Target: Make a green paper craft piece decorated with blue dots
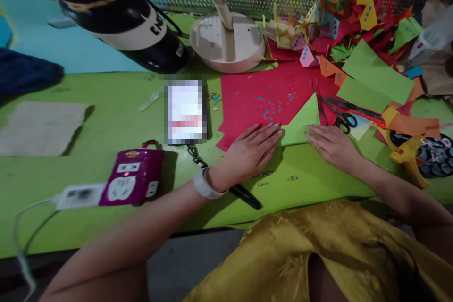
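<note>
A folded light-green paper (302,125) with a pointed top lies over the front edge of red sheets (247,99) dotted with small blue bits. My left hand (252,150) lies flat with its fingers stretched out, the fingertips at the green paper's left corner. On the paper's lower right edge rest the fingertips of my right hand (331,144), its fingers extended and slightly apart. Dark-handled scissors (346,121) lie just beyond my right hand, beside a red-orange cutter (371,115).
Coloured paper pieces (368,4) are heaped at the back right. A yellow glue gun (410,155) lies far right. Behind stand a round white base (244,47) and a large black bottle (130,23). A purple power box (136,174) and a lanyard card (187,113) lie left.
</note>
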The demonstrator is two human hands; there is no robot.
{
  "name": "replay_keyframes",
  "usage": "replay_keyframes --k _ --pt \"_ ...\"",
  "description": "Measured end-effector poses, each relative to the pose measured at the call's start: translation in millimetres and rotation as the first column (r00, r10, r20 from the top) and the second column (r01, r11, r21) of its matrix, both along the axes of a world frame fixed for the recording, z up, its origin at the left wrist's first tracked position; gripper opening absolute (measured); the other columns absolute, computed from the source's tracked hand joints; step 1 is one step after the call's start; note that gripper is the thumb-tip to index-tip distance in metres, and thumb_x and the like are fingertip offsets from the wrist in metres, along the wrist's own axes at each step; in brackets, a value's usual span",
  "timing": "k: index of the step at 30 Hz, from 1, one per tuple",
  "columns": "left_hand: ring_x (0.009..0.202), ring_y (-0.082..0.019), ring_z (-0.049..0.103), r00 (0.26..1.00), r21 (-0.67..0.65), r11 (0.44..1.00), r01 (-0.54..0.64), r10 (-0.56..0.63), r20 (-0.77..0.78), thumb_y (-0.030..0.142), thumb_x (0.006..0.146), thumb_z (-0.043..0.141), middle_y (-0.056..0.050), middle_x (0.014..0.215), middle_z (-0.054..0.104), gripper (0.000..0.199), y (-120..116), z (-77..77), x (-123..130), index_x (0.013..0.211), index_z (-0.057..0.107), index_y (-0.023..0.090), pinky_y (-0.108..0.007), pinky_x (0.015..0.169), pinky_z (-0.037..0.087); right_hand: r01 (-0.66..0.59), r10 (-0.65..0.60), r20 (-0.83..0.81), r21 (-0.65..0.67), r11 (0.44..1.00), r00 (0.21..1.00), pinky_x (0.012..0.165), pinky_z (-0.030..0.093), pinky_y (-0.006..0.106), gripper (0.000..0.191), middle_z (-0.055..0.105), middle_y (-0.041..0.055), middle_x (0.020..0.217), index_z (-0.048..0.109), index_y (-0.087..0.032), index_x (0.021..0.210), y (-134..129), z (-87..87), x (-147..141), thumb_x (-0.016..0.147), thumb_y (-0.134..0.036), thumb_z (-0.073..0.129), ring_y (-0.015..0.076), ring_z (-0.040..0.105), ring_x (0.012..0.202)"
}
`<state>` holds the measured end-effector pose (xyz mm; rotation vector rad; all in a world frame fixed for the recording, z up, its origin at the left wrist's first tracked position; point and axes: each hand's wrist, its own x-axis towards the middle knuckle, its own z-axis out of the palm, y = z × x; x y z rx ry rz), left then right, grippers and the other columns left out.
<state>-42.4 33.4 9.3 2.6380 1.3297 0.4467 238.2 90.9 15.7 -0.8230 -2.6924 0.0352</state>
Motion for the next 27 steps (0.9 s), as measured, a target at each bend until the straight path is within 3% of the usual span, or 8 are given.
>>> replay_keyframes --k 3,9,21,27 --pt "0.146 -0.026 0.033 0.998 -0.011 1.0 0.009 -0.009 -0.061 0.031 0.101 0.036 -0.014 0.158 0.035 0.054 -2 1.8 0 0.152 0.033 0.015 -0.05 0.121 0.025 -0.001 0.001 0.006 0.019 1.0 1.0 0.092 0.057 0.042 0.03 0.069 0.0115 0.125 0.069 -0.016 0.118 -1 0.9 -1 0.1 -0.026 0.047 0.0249 0.066 0.115" --pt "0.15 -0.027 0.021 0.991 -0.022 0.999 0.036 -0.038 -0.125 0.063 0.096 0.038 -0.015 0.162 0.024 0.085 -2 3.0 -2 0.158 0.003 0.016 -0.049 0.123 0.014 0.002 -0.003 0.078 0.012 1.0 0.997 0.096 0.055 0.042 0.031 0.065 0.0117 0.131 0.069 -0.017 0.121 -3 5.9 -3 0.099 -0.028 0.05 0.0256 0.063 0.119" --pt "0.15 -0.031 0.019 0.991 -0.077 0.994 0.073 -0.081 -0.107 0.072 0.089 0.041 -0.013 0.163 0.019 0.096 -1 6.3 -17 0.158 -0.003 0.022 -0.05 0.122 0.012 -0.033 0.028 0.087 0.059 0.998 0.996 0.097 0.054 0.041 0.036 0.066 0.0133 0.13 0.069 -0.014 0.119 -3 5.9 -4 0.1 -0.036 0.049 0.0256 0.062 0.121" --pt "0.149 -0.032 0.023 0.993 0.009 0.997 0.078 -0.077 -0.089 0.07 0.092 0.037 -0.017 0.162 0.023 0.096 -6 14.7 -4 0.157 -0.009 0.017 -0.051 0.122 0.007 -0.012 0.01 0.118 0.016 1.0 0.993 0.099 0.052 0.042 0.036 0.064 0.0123 0.134 0.067 -0.017 0.122 -5 6.4 -5 0.1 -0.037 0.049 0.0251 0.06 0.123"
